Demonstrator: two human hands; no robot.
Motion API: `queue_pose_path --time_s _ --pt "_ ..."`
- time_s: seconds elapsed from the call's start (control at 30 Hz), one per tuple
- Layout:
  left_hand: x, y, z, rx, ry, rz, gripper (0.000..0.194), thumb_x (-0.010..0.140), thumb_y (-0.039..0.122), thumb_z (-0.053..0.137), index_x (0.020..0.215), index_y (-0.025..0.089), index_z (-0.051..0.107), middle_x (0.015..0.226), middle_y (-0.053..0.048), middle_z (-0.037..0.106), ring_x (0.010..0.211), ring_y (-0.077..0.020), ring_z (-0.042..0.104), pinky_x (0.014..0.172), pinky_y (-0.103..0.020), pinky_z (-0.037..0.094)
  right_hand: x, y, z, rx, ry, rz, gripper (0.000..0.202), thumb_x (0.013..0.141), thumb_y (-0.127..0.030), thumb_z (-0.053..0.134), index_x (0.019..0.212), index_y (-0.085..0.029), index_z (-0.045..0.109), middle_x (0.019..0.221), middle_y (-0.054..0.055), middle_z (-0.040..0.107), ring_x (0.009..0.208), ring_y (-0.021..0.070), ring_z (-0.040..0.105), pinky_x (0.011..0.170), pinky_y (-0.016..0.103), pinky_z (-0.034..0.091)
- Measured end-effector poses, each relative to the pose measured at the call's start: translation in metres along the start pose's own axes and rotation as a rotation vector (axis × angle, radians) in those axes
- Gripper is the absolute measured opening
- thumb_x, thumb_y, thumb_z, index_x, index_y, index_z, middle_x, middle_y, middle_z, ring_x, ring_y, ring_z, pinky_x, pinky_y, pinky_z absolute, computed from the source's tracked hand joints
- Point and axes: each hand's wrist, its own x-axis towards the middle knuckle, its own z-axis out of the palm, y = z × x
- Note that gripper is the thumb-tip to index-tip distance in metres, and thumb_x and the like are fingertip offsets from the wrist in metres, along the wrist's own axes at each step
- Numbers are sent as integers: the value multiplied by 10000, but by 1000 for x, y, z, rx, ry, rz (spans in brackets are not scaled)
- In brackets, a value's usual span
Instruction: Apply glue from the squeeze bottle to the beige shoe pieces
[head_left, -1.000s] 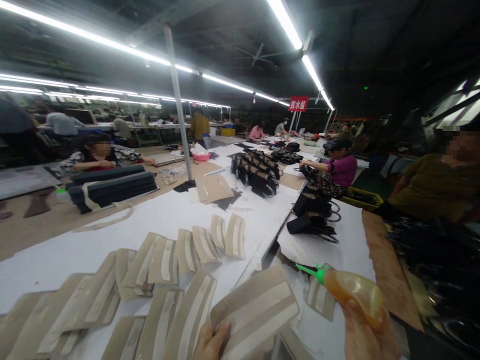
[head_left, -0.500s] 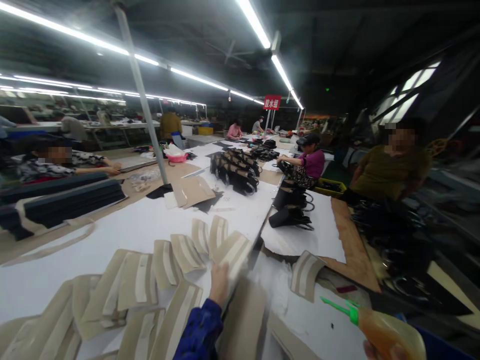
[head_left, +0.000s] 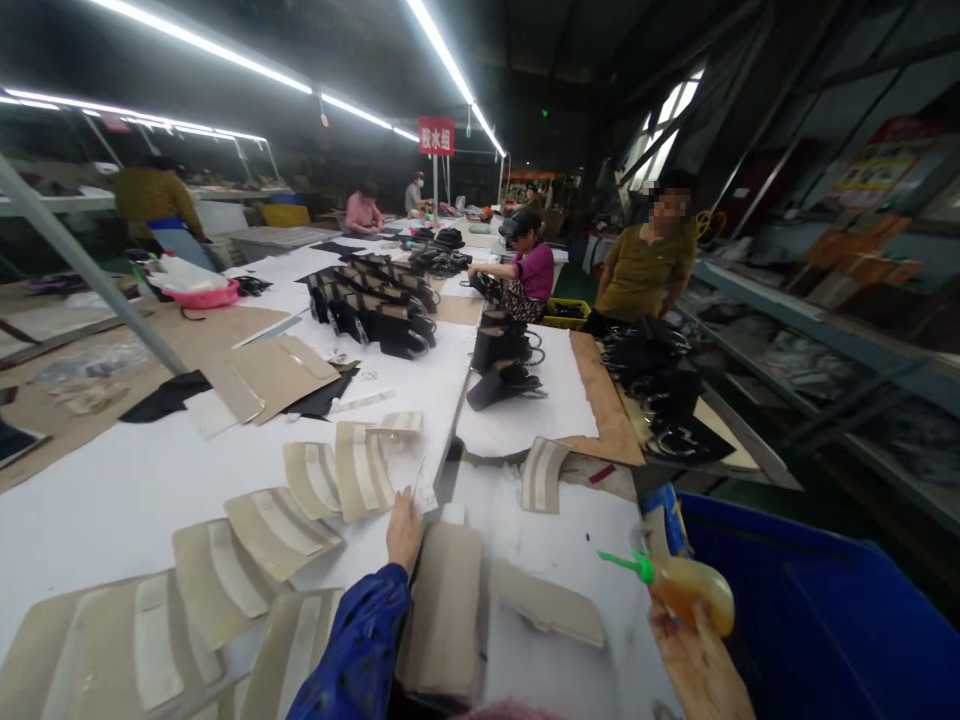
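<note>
My left hand [head_left: 403, 528], in a blue patterned sleeve, reaches forward over the white table [head_left: 135, 490]. Its fingertips touch the near edge of the last beige strip piece [head_left: 400, 445] in a row of overlapping beige pieces [head_left: 315, 480]. Nothing is gripped in it. My right hand [head_left: 694, 660] at the lower right holds an amber squeeze bottle [head_left: 694, 590] whose green nozzle points left. A stack of beige pieces [head_left: 442, 610] lies beside my left forearm. Two loose pieces [head_left: 544, 472] [head_left: 547, 605] lie between my hands.
A blue bin [head_left: 810, 600] stands at the table's right edge. Black bags [head_left: 382, 320] line the middle of the table, with more by a brown board [head_left: 600, 400]. Two people [head_left: 529, 275] [head_left: 645, 270] are at the right side, and others work farther back.
My view swung right and down. My left hand carried a beige piece forward and laid it at the end of the row. The bottle in my right hand stayed low right.
</note>
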Motion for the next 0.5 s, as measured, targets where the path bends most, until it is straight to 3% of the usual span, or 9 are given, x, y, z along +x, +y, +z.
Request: queue_pose_path --time_s 0.1,0.23,0.37,0.5 --pt "-24 -35 0 292 -129 206 354 932 119 609 1285 129 598 1455 -135 524 1435 -315 356 1182 -613 246 17 27 12 112 -12 213 574 522 -516 916 952 -225 671 1016 66 682 862 225 665 614 303 562" --pt "-35 -62 -3 584 -174 414 473 931 -1 484 1397 81 500 1548 -167 407 1476 -299 272 1207 -584 195 51 62 40 157 -69 354 595 461 -458 947 909 -189 662 961 67 684 865 211 669 603 260 551" --pt "-37 -67 -2 808 -192 499 531 941 -1 325 1466 22 404 1577 -174 347 1491 -305 227 1211 -565 200 101 85 74 84 -118 407 402 630 -351 879 890 -179 625 918 27 677 805 172 666 574 235 529" --pt "-39 -61 -2 966 -233 486 559 938 22 234 1482 16 363 1595 -151 283 1488 -327 218 1205 -577 233 164 93 110 -140 -200 433 167 808 -200 743 898 -128 623 834 17 664 664 115 625 504 187 466"
